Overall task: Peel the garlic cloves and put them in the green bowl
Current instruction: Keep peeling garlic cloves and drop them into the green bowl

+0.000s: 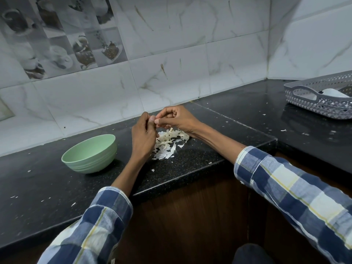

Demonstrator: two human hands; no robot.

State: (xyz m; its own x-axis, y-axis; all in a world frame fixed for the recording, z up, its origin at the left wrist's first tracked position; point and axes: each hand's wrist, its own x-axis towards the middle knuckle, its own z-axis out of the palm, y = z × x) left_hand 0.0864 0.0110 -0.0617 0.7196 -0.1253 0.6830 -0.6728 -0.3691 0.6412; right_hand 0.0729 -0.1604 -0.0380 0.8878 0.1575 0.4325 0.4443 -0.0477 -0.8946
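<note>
Black counter (190,164), with green bowl (89,152) standing left of the hands and grey basket (320,100) far right. Left hand (142,136) and right hand (177,119) raised together, fingers curled, pinching something small between fingertips, presumably a garlic clove, mostly hidden. Beneath, heap of white peels (169,143).

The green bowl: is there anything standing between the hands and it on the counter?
Nothing visible does. The green bowl stands to the left of the left hand and right hand, with bare black counter between; the peel pile lies on the other side.
</note>
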